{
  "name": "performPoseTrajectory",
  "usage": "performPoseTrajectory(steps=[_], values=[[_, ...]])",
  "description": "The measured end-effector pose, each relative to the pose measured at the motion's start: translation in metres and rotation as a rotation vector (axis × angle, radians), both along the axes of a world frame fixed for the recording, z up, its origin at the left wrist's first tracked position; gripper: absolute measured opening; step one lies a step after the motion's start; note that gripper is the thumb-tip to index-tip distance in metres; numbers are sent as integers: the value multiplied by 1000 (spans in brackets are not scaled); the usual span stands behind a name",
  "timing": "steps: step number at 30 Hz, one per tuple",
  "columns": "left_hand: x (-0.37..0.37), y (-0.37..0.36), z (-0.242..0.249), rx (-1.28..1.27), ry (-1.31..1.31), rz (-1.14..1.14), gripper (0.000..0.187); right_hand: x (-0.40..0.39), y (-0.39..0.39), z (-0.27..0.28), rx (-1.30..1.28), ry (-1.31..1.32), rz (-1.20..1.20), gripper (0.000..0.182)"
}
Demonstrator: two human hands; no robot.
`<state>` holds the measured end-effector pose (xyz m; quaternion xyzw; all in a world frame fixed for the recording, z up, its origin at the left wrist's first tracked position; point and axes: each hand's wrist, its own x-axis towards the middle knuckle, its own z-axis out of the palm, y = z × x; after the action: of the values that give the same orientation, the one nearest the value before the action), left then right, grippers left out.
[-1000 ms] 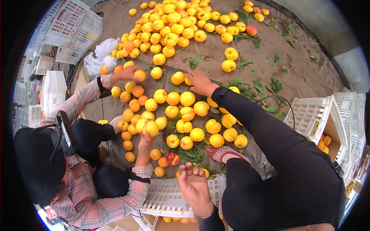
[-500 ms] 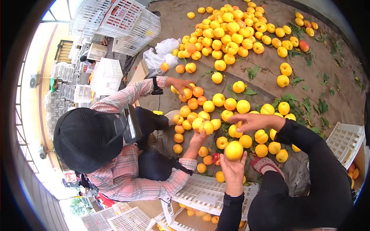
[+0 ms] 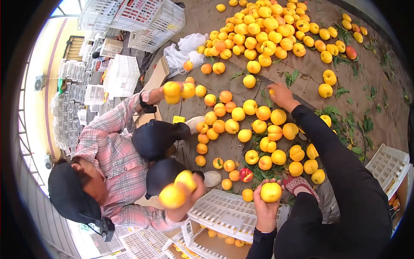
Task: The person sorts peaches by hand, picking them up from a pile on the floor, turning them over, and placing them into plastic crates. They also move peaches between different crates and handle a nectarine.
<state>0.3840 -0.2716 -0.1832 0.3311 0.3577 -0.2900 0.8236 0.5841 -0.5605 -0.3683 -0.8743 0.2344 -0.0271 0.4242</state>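
Note:
My left hand [image 3: 266, 205] is closed round a yellow peach [image 3: 271, 192], palm up, just above the edge of a white crate. My right hand [image 3: 282, 96] is stretched far forward over the brown ground sheet, its fingers bent over another yellow peach [image 3: 271, 92]; only a sliver of that fruit shows. Between my hands lie several loose yellow peaches [image 3: 267, 144] and a red fruit [image 3: 246, 175]. Beyond my right hand spreads the large peach pile [image 3: 258, 32].
On the left, a co-worker in a plaid shirt [image 3: 114, 168] holds peaches in both hands. White crates [image 3: 224, 211] stand in front of that person, with another crate [image 3: 388, 168] at the right. Leaves [image 3: 340, 118] and a white plastic bag [image 3: 183, 54] lie on the ground.
My right hand has moved forward, away from my left, onto a peach on the ground. My left hand has lowered with its peach. The co-worker has leaned back, lifting peaches in both hands.

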Motion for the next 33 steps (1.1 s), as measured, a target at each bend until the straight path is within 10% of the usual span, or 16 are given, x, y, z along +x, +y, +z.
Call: performPoseTrajectory(steps=[5, 7, 10, 13, 18, 20, 22, 25, 33], values=[[-4, -4, -10, -70, -108, -114, 30, -64, 6, 34, 1396, -79, -252, 35], [-5, -8, -17, -53, -67, -132, 33, -92, 29, 11, 772, -307, 215, 73], [-6, -26, -7, -109, -48, -191, 58, -141, 58, 100, 1415, -73, 380, 47], [-22, -41, 5, 12, -68, -280, 62, -177, 83, 121, 1094, -103, 825, 51], [-52, -38, -5, -97, -141, -325, 57, -189, 54, 129, 1020, -112, 900, 49], [-53, -39, 0, -162, -139, -240, 62, -169, 11, 121, 679, -142, 563, 49], [-41, -41, 10, -245, -177, -160, 66, -156, -47, 67, -283, -347, 116, 50], [-28, -27, 9, -228, -220, -81, 66, -157, -124, 44, -801, -41, 62, 61], [-17, -8, 18, -357, -296, -31, 67, -151, -184, 28, -600, 252, 166, 60]])
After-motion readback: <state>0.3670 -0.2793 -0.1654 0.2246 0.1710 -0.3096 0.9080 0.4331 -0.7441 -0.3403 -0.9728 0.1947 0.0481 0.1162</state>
